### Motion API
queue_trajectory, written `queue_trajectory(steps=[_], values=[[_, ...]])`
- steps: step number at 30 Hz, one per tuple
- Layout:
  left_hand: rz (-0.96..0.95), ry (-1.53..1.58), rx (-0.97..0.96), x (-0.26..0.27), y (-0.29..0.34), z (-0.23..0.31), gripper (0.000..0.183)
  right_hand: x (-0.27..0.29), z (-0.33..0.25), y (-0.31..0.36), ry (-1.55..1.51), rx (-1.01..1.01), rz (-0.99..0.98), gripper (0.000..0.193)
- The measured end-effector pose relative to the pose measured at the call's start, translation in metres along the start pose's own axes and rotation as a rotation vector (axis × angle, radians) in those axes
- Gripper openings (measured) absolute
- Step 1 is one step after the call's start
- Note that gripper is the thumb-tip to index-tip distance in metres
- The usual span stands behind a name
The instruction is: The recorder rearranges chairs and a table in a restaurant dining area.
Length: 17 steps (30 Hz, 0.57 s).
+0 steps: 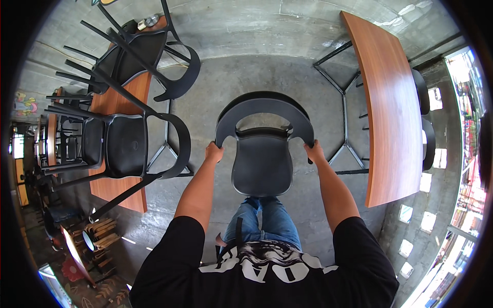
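Note:
A black chair [262, 165] with a curved, open backrest is in front of me, its seat edge close to my jeans. My left hand [214, 152] is closed round the left end of the backrest's curve. On the opposite end, my right hand [314, 152] grips the same curved rail. Both arms reach forward, nearly straight. The chair's legs are hidden beneath the seat, so I cannot tell whether they touch the floor.
On the left, several black chairs [127, 145] lie upturned on a wooden table [119, 191], legs jutting out. A long wooden table [389, 113] on metal legs stands at right, with black chairs [428, 143] behind it. Across the far side runs a concrete wall [257, 31].

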<state>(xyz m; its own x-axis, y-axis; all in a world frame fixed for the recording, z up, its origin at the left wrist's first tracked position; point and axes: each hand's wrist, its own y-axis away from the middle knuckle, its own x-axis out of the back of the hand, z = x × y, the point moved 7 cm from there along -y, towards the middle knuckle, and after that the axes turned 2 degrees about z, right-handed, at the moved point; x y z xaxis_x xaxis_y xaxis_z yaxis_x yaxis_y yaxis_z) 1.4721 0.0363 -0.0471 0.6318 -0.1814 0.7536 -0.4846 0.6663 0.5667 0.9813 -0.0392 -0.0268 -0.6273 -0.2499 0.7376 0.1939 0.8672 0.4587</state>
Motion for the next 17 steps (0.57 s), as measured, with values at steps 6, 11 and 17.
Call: queue_trajectory(steps=[6,11,17], values=[[0.285,0.205,-0.472,0.052,0.083,0.083,0.085,0.034,-0.055,0.054,-0.312,0.253,0.189,0.082],[-0.071,1.012,-0.796,0.122,0.201,0.199,0.070,0.096,-0.196,0.154,-0.990,0.533,-0.018,0.067],[-0.267,1.165,-1.037,0.194,0.317,0.268,0.067,0.205,-0.253,0.259,-1.146,0.791,0.140,0.072]])
